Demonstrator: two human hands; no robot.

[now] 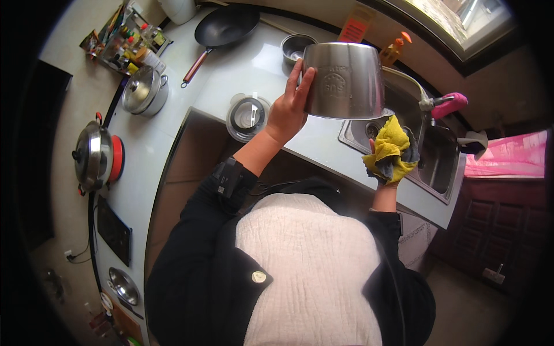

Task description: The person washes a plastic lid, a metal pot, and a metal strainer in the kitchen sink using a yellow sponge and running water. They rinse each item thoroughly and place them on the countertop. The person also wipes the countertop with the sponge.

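Observation:
A stainless steel pot [344,82] with a stamped emblem is raised over the counter, its side facing me. My left hand [291,101] grips it at its left side, fingers spread along the metal. Below the pot's lower right edge is my right hand [386,184], which holds a yellow and grey cloth [391,149] that hides most of the fingers. A small metal pot [295,48] stands on the counter behind my left fingers. Left of my left wrist, a round clear lid or container [247,116] with a dark ring lies near the counter's edge.
At right is a double-basin steel sink [439,162] with a faucet [428,104] and a soap dispenser bottle [393,49]. A wok [227,26], a lidded glass pot [145,91], a condiment rack [130,43], a lidded steel pot [93,155] and an induction cooktop [113,231] stand along the counter.

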